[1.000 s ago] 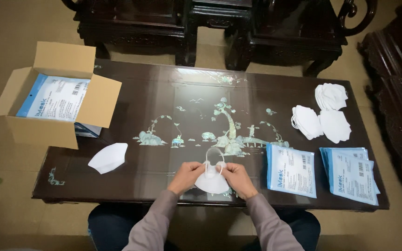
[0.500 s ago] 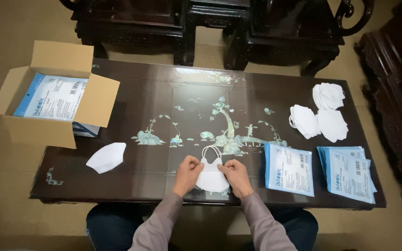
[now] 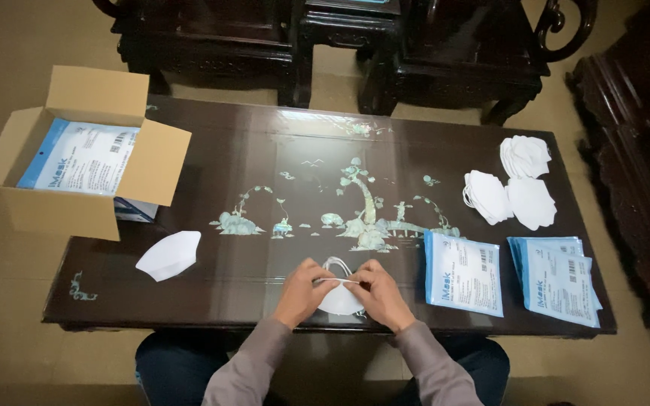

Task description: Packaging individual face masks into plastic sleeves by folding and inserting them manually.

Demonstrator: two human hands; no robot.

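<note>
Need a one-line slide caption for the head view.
Both hands, left hand and right hand, hold a white face mask at the near edge of a dark inlaid table.

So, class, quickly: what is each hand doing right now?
Left hand: closed on the white mask.
Right hand: closed on the same mask.

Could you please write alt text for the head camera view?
Both hands, left hand and right hand, hold a white face mask at the near edge of a dark inlaid table. An open cardboard box stands left; pouches lie right.
</note>
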